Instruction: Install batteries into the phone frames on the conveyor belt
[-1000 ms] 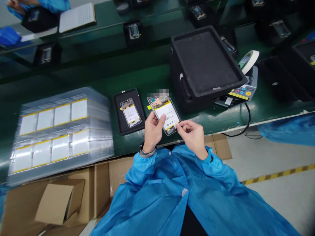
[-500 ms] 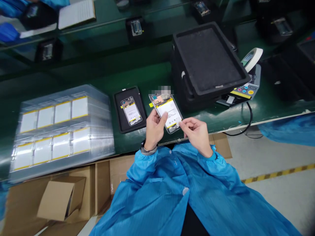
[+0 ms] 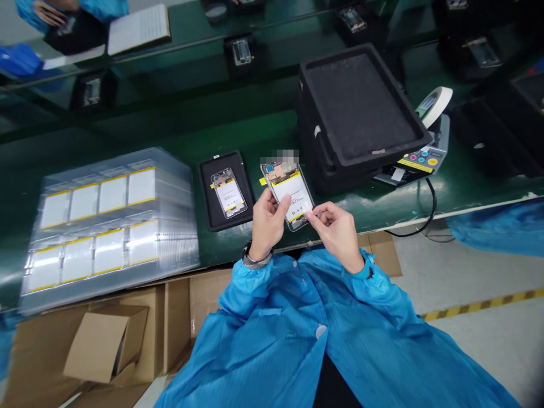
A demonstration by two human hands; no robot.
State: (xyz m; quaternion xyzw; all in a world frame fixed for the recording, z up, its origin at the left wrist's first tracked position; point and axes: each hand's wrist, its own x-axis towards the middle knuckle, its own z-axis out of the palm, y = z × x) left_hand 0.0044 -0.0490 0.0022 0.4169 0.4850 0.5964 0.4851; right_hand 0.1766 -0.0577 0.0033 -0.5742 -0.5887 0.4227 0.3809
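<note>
An opened phone (image 3: 293,195), with a white battery and a bare circuit board, is held tilted over the bench edge. My left hand (image 3: 268,220) grips its left side, thumb lying over the battery. My right hand (image 3: 338,229) is closed, with thumb and fingertip at the lower right corner, by the battery's bottom edge; anything small between them is hidden. A yellow tab (image 3: 262,181) sticks out at the phone's upper left. To the left, a second opened phone (image 3: 229,195) lies in a shallow black tray (image 3: 207,212).
Clear plastic trays of white batteries (image 3: 113,246) are stacked on the left. Stacked black trays (image 3: 365,107) stand at right, beside a device with coloured buttons (image 3: 420,161) and a tape roll (image 3: 437,106). Cardboard boxes (image 3: 102,340) lie below. Across the bench is a co-worker's hand (image 3: 49,14).
My right fingertips have shifted slightly left along the phone's lower end. My left hand keeps its grip. The view has moved a little.
</note>
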